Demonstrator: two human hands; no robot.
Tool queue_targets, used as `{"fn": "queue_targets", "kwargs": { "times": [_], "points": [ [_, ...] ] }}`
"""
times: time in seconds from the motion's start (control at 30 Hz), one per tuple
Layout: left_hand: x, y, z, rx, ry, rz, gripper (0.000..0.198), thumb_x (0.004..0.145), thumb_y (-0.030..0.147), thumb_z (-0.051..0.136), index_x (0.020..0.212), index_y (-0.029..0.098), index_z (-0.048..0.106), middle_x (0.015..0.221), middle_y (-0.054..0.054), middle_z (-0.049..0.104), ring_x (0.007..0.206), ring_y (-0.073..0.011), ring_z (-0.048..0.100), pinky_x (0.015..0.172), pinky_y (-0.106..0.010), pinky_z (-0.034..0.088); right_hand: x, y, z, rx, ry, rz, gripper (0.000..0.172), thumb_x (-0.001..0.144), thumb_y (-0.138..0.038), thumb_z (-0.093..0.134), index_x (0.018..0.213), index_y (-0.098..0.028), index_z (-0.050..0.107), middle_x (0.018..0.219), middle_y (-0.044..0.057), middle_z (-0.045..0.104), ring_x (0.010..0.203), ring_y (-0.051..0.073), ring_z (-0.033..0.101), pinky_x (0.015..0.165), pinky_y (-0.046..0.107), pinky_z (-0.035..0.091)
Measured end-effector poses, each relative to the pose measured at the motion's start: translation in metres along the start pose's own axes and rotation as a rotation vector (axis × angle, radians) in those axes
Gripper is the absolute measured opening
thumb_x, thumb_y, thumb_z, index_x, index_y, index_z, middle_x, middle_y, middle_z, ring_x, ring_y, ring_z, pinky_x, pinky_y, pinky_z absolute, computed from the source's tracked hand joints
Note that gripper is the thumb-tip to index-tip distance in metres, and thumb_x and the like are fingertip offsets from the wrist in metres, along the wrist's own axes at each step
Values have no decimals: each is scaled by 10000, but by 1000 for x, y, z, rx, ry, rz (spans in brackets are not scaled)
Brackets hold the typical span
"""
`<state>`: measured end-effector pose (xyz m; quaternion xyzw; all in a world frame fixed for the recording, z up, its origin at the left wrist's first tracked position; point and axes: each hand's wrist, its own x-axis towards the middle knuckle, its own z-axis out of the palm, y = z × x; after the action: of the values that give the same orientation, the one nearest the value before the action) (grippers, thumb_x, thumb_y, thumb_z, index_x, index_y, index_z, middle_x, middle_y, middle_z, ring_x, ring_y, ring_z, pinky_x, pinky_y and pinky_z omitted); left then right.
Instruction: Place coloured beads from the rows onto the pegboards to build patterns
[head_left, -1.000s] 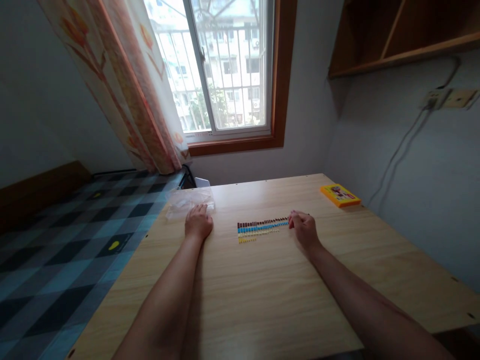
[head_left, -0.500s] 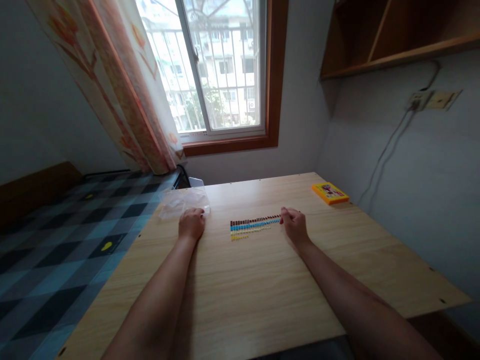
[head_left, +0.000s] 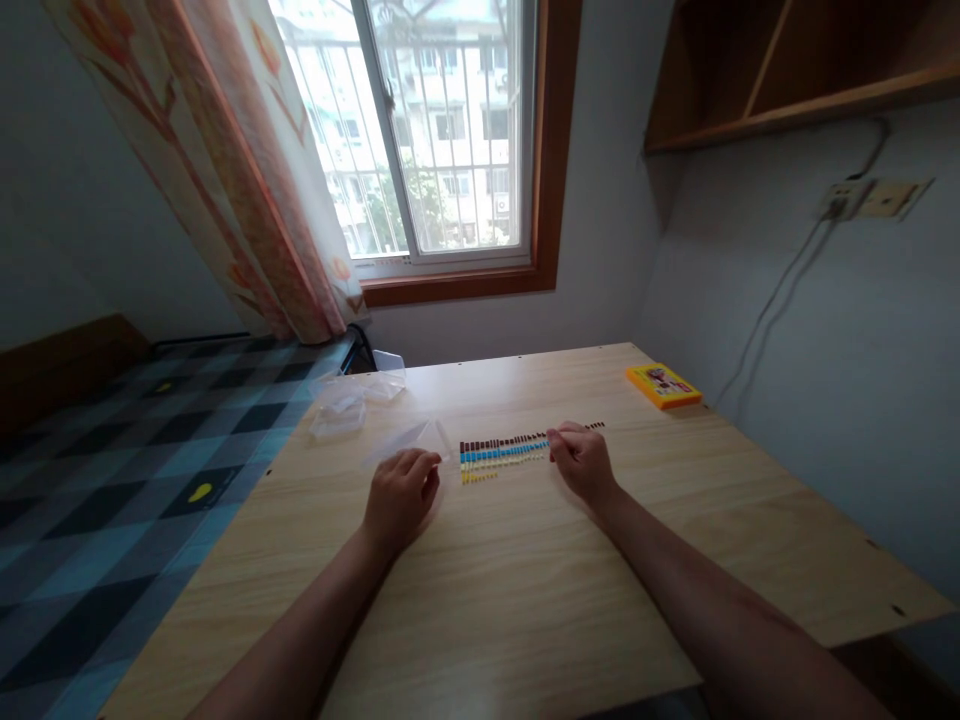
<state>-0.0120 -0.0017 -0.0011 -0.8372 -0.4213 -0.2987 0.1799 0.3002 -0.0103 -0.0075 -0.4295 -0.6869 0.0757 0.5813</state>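
Note:
Rows of tiny brown, blue and yellow pieces (head_left: 502, 453) lie in lines on the wooden table (head_left: 525, 580). My right hand (head_left: 581, 466) rests at the right end of the rows, fingers curled and pinched together at the blue row; what they hold is too small to see. My left hand (head_left: 401, 497) is just left of the rows and pinches a small clear plastic bag (head_left: 411, 441), lifted a little off the table.
More clear plastic bags (head_left: 352, 397) lie at the table's far left corner. A yellow box (head_left: 664, 385) sits at the far right by the wall. A bed with a checked cover (head_left: 112, 470) borders the table's left edge. A window and curtain stand behind.
My left hand has come back from the bag pile toward the rows, bringing one clear bag with it. My right hand has shifted slightly left along the rows.

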Motion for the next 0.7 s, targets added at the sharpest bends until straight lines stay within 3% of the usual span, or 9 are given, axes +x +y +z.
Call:
{"fn": "queue_targets", "kwargs": {
  "times": [0.1, 0.2, 0.3, 0.4, 0.57, 0.7],
  "points": [
    [3, 26, -12, -75, 24, 170, 181, 961, 139, 504, 1006, 206, 666, 900, -40, 745, 788, -168, 685, 692, -278, 513, 0, -5, -4, 14, -31, -48, 526, 1033, -332, 491, 522, -208, 516, 568, 21, 546, 566, 155, 535, 590, 299, 395],
    [10, 50, -33, -143, -30, 284, 178, 966, 138, 477, 1009, 209, 635, 904, -21, 736, 709, -140, 646, 593, -255, 456, 1, -10, -9, 61, -107, -109, 499, 1024, -377, 515, 555, -208, 529, 600, 29, 574, 584, 157, 547, 581, 296, 403],
    [14, 68, -56, -231, -222, 367, 154, 934, 134, 474, 912, 214, 604, 802, -10, 681, 699, -159, 615, 592, -272, 442, 0, -20, -11, 122, -214, -179, 463, 999, -464, 555, 616, -206, 581, 665, 42, 631, 633, 166, 587, 616, 301, 438],
    [13, 81, -70, -280, -423, 387, 124, 869, 124, 518, 914, 216, 588, 845, -8, 690, 688, -168, 605, 573, -289, 429, -2, -32, -9, 174, -311, -251, 436, 991, -508, 566, 677, -208, 603, 715, 50, 658, 700, 181, 614, 678, 320, 452],
    [6, 98, -69, -287, -722, 413, 102, 817, 145, 580, 885, 222, 572, 837, 0, 702, 688, -187, 638, 601, -305, 460, -6, -47, -5, 212, -375, -274, 440, 923, -606, 639, 746, -219, 527, 787, 46, 638, 731, 179, 584, 664, 307, 432],
    [1, 108, -66, -362, -856, 405, 104, 816, 159, 594, 895, 223, 573, 859, 6, 715, 711, -192, 671, 627, -309, 499, -7, -51, -4, 228, -480, -225, 437, 874, -643, 683, 883, -220, 573, 866, 47, 647, 718, 165, 558, 616, 276, 421]
  ]
}}
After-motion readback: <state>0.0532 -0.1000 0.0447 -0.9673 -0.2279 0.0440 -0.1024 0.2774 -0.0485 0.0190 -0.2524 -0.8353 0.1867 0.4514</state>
